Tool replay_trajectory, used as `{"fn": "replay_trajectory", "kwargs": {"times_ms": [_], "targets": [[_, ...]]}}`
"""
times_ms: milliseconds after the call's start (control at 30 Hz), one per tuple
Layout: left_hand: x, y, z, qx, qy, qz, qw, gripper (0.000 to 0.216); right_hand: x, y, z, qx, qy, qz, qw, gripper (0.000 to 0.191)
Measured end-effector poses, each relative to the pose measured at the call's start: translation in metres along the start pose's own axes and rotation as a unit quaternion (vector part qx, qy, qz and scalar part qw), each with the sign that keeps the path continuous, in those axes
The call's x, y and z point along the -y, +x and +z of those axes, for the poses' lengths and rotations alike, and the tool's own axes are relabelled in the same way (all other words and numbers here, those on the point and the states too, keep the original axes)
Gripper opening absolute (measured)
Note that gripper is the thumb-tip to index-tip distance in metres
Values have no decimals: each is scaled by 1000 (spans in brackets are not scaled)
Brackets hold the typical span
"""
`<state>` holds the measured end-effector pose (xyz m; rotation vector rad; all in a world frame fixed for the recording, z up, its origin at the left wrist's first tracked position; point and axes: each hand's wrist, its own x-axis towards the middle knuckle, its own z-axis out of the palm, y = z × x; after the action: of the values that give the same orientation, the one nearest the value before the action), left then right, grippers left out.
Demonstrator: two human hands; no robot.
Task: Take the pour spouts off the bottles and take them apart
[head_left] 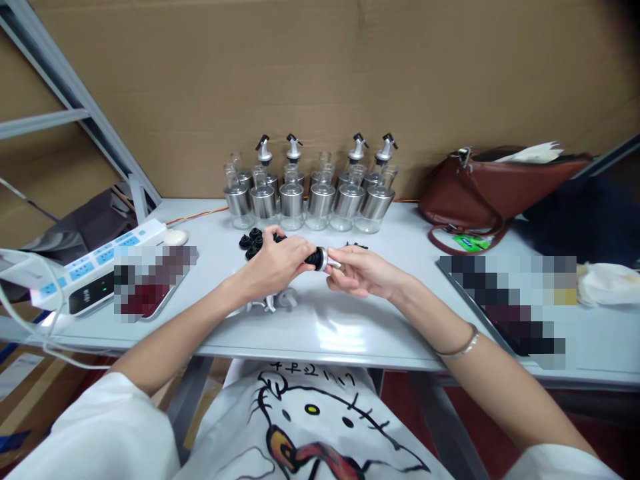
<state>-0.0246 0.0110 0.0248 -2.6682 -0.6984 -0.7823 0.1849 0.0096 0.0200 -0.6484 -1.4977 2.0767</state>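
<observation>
Over the middle of the table, both hands meet at one bottle pour spout (pixel 320 259), which lies sideways between them. My left hand (pixel 277 265) is closed around its black stopper end. With bent fingers my right hand (pixel 369 273) pinches the silver end. Beside my left hand sits a cluster of black stoppers (pixel 251 241), partly covered by it. Silver spout pieces (pixel 273 301) lie just below that hand. Some small black parts (pixel 357 245) show behind my right hand. Farther back stand several glass bottles with steel sleeves (pixel 306 198); several in the rear carry pour spouts (pixel 357 150).
A white power strip (pixel 100 263), a round white object (pixel 175 237) and a blurred-out flat device (pixel 157 283) lie at left. To the right are a brown handbag (pixel 505 190) and another blurred-out device (pixel 505 300). Cardboard (pixel 320 80) backs the table.
</observation>
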Motion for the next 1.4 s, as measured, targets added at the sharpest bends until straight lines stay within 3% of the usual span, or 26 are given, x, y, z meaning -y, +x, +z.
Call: {"fn": "replay_trajectory", "kwargs": {"times_ms": [200, 333, 633, 833, 900, 967, 1133, 1200, 1233, 1300, 1400], "targets": [[3, 1, -3, -52, 45, 39, 997, 32, 2, -1, 6, 22, 22, 1, 999, 35], [6, 3, -7, -73, 43, 36, 996, 35, 1, -1, 14, -1, 10, -20, 1000, 33], [8, 2, -4, -22, -60, -43, 997, 42, -3, 1, 19, -74, -137, -92, 984, 35], [10, 1, -3, 27, -121, -93, 988, 45, -2, 0, 26, -136, -267, -141, 944, 34], [11, 1, -3, 44, -140, -109, 983, 48, -3, -1, 27, -168, -351, -164, 906, 31], [11, 2, -3, 57, -156, -128, 978, 50, -3, -2, 26, -197, -462, -207, 840, 30], [9, 6, -11, 77, -207, -159, 962, 53, -1, -1, 19, -216, -708, -370, 562, 30], [9, 7, -16, 70, -224, -165, 958, 54, 2, -1, 19, -224, -748, -396, 483, 26], [9, 7, -18, 64, -230, -168, 956, 54, 3, -1, 20, -230, -761, -397, 458, 24], [9, 8, -21, 48, -240, -174, 954, 55, 4, -3, 21, -238, -775, -389, 438, 21], [9, 9, -22, 34, -264, -183, 946, 55, 5, -5, 21, -237, -771, -371, 461, 20]]}}
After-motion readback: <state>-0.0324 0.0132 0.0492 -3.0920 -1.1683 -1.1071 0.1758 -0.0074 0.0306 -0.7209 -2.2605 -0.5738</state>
